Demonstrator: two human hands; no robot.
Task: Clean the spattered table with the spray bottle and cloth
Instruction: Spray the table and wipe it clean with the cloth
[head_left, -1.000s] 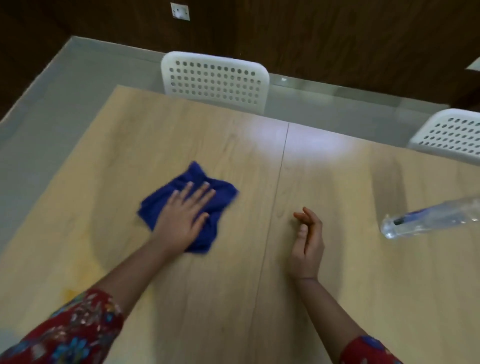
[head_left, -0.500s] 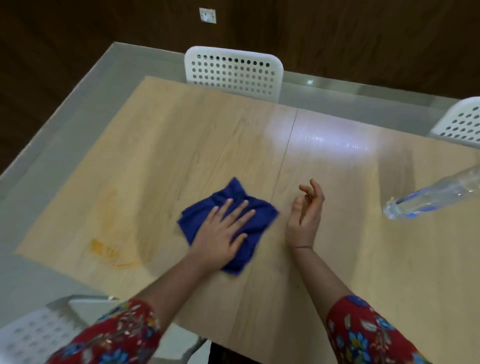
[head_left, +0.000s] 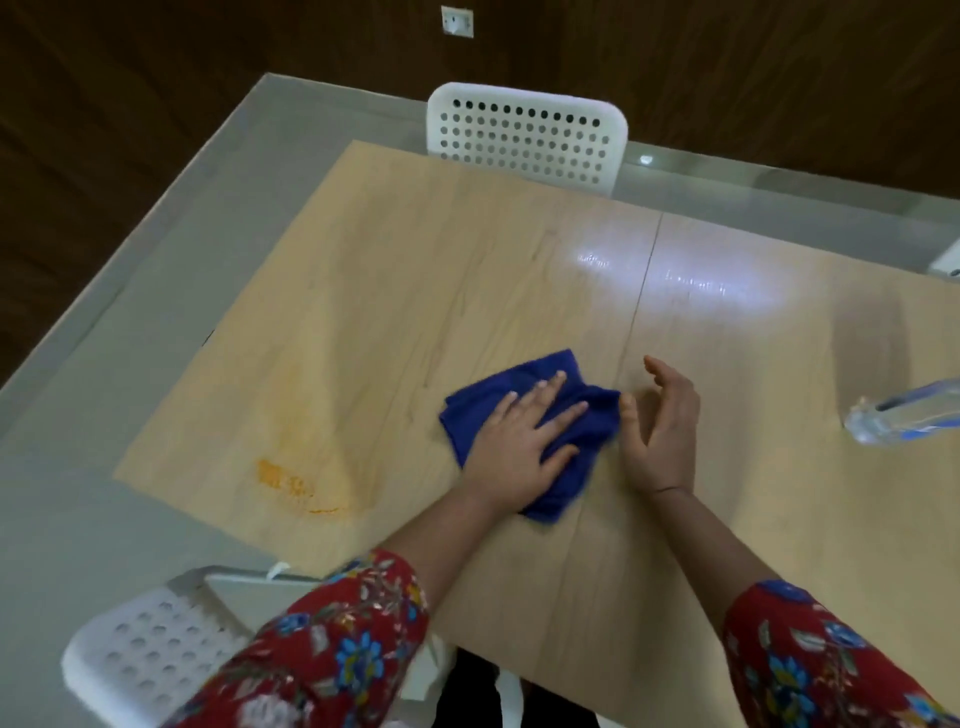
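Centrally on the worktop (head_left: 415, 291), the left hand (head_left: 519, 447) presses flat on the blue cloth (head_left: 597, 421), grip released. The right hand (head_left: 662, 431) rests just beside it, loosely curved, grasping nothing. An orange stain (head_left: 291, 483) lies well left, the spray bottle (head_left: 904, 418) on its side far right, and a white chair (head_left: 524, 137) stands beyond.

Cloth mid-table, bottle to its right, spatter to its left.

On the pale wooden table (head_left: 519, 291), the crumpled blue cloth (head_left: 530, 374) lies near the middle under the flat left hand (head_left: 519, 441), with the right hand (head_left: 662, 431) just right of it. The clear plastic spray bottle (head_left: 904, 415) lies far right. The orange spatter (head_left: 291, 483) sits by the near-left corner. One white perforated plastic chair (head_left: 524, 135) stands beyond the far edge, and another white perforated chair (head_left: 145, 654) stands at the near left.
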